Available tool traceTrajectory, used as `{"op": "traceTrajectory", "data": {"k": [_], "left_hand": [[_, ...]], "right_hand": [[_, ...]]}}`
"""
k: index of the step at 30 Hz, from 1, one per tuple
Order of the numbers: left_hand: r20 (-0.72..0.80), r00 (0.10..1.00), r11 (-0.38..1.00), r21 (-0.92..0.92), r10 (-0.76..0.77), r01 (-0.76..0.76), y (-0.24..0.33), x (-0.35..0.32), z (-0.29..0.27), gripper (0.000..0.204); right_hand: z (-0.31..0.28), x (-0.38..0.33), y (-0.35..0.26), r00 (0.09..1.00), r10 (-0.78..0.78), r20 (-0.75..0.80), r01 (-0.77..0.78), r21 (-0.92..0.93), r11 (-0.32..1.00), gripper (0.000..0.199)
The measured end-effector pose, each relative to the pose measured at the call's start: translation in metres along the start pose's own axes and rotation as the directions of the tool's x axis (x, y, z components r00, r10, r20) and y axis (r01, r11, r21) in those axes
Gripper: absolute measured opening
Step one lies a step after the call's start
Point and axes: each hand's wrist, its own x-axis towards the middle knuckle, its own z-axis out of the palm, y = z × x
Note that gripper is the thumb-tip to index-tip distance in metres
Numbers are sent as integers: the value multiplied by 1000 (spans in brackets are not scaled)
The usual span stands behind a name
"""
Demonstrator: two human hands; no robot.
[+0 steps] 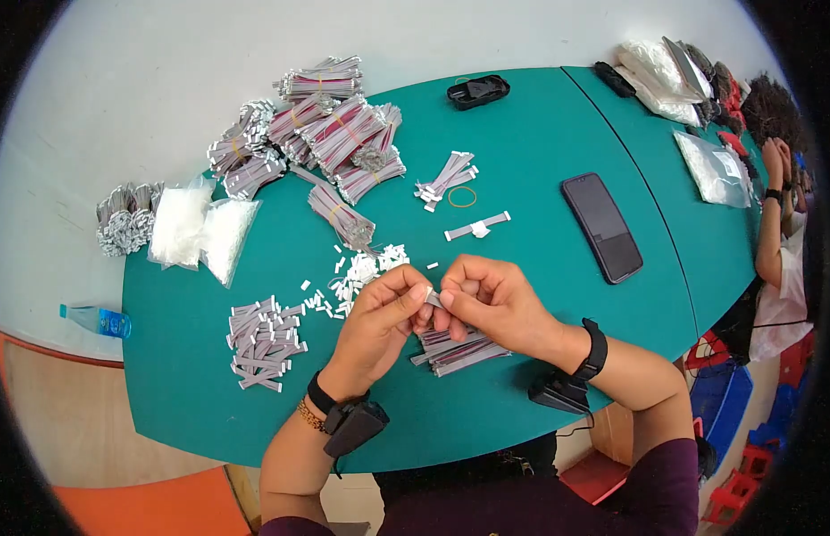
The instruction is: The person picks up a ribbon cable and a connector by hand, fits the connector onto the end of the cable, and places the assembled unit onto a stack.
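Pinched between two pairs of fingertips, right above the near middle of the table, is a short grey ribbon cable (433, 299) with a white end, mostly hidden by the fingers. The left hand (376, 320) grips it between thumb and curled fingers; the right hand (488, 295) closes on it from the other side, thumb pressed forward. Just beneath the right hand lies a stack of grey and dark red ribbon cables (464, 354). Just beyond the left hand I can see a scatter of small white connectors (367, 266), and to its left a loose heap of short white-ended cables (266, 344). Farther off on the green table (522, 134) lie a single cable (462, 231) with a white lump at its middle, a rubber band (462, 196) and a dark phone (602, 228) over to the right. Banded cable bundles (343, 134) are heaped at the far left, near two clear bags of white pieces (180, 225). Beyond the phone, at the far right, another person's forearm (769, 234) shows.
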Motion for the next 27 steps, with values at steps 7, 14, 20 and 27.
{"op": "traceTrajectory", "data": {"k": [7,14,20,27], "left_hand": [[-6,1000,1000,18,-3,3,-1,0,0,14],[-12,1000,999,52,13,-12,-1,1,-1,15],[-20,998,989,136,68,-64,-2,1,-1,15],[-55,978,903,397,203,-165,-5,0,2,15]], "right_hand": [[-1,1,0,1000,13,3,-13,6,1000,8],[0,0,0,999,29,-14,-29,13,1000,12],[0,-1,1,999,19,-33,-20,-7,1000,8],[3,-3,3,994,-33,-105,15,-165,986,10]]}}
